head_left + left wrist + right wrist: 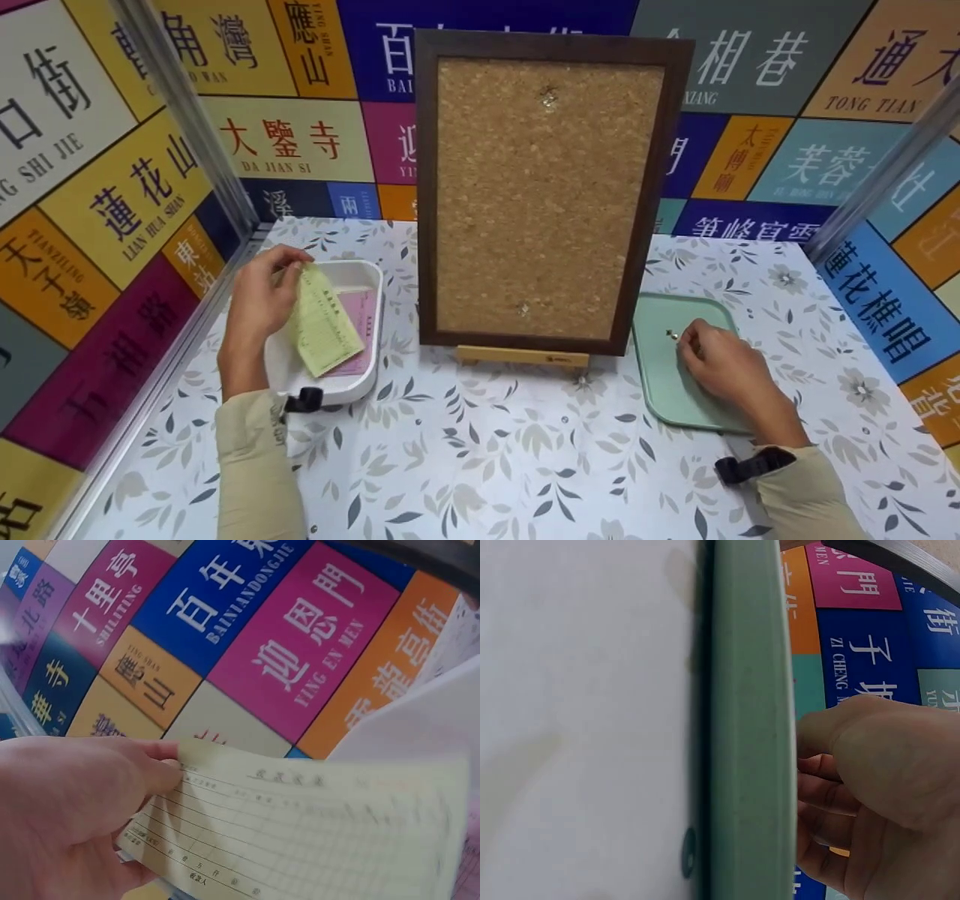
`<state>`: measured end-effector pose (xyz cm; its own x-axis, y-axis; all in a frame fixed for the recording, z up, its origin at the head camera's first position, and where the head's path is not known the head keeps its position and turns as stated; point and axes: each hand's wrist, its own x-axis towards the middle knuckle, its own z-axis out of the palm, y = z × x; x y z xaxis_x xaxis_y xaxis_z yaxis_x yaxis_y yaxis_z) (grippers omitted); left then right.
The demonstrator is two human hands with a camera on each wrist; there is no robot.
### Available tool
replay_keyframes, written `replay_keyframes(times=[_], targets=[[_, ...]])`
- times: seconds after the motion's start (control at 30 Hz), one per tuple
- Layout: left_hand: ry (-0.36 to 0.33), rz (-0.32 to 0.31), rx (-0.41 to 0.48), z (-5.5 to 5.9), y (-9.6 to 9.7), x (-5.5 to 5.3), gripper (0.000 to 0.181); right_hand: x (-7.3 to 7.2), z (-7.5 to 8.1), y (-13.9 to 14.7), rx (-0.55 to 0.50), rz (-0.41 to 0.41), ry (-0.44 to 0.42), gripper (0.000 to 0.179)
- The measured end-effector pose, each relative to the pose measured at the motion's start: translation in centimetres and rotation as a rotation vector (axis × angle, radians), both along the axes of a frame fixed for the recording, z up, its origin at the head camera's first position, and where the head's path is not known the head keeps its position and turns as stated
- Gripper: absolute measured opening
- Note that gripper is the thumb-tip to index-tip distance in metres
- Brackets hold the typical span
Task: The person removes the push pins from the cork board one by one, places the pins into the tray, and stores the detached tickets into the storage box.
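My left hand [262, 294] pinches a yellow receipt slip [324, 326] by its upper edge, above a white tray [377, 300] at the left. Printed lines and characters show on the slip [300, 829] in the left wrist view. Beneath it, a pink slip [367, 315] lies in the tray. At the right, my right hand [724, 360] is low over a green tray [675, 409], its fingers bent beside small brass-coloured pieces [671, 334]. In the right wrist view the tray's rim [754, 720] hides the fingertips, so whether they hold a piece is unclear.
A cork board [540, 202] in a dark frame leans upright on a small wooden stand [525, 355] between the trays. Shiny spots [549, 97] mark the cork near its top and bottom. Printed panels [296, 140] wall the flower-patterned table [480, 465].
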<state>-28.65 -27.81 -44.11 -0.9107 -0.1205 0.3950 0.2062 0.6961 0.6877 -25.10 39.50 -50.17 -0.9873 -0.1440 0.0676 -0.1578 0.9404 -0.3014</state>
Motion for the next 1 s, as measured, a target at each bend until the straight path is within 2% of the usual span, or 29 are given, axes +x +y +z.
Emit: replay_keyframes(times=[0.13, 0.27, 0.4, 0.53, 0.7, 0.9, 1.0], targets=[[-0.104, -0.042, -0.035, -0.4, -0.1, 0.1, 0.022, 0.1, -0.1, 0.1, 0.01, 0.005, 0.008, 0.011], [-0.21, -0.108, -0.056, -0.9, 0.8, -0.4, 0.027, 0.1, -0.1, 0.1, 0.015, 0.02, 0.024, 0.01], [-0.269, -0.144, -0.07, -1.2, 2.0, -1.0, 0.033, 0.1, -0.1, 0.1, 0.012, 0.028, 0.019, 0.009], [-0.266, -0.178, -0.098, -1.6, 3.0, -1.4, 0.036, 0.1, 0.0, 0.1, -0.014, 0.031, -0.001, 0.009], [-0.203, -0.201, -0.168, -2.0, 3.9, -1.5, 0.032, 0.1, 0.0, 0.1, -0.032, 0.026, -0.005, 0.007], [-0.159, -0.242, -0.165, -1.2, 5.3, -1.3, 0.029, 0.2, 0.6, -0.6, -0.06, 0.038, -0.007, 0.009], [-0.161, -0.266, -0.147, -0.7, 6.3, -1.3, 0.031, 0.3, 1.4, -1.3, -0.082, 0.025, 0.028, 0.014]])
